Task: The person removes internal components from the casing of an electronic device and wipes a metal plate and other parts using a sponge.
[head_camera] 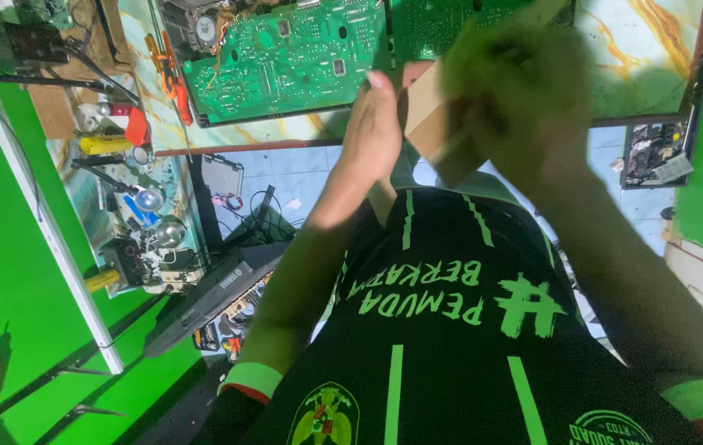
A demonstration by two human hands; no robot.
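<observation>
A small plain brown cardboard box (427, 103), tilted, is held up between both hands before the green circuit board.

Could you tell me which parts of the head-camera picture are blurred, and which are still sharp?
In the head view, the right hand is smeared by motion blur, the cardboard piece slightly soft; the left hand and green circuit board stay fairly sharp.

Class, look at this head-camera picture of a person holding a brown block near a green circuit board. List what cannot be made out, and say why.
- Right hand, head view: motion blur smears the fingers, so its grip is unclear.
- Brown block: partly covered by both hands; its full shape is hidden.
- Left hand: seen edge-on, its palm side is hidden.
- Green circuit board: cut off by the top edge; its parts are too small to tell.
</observation>
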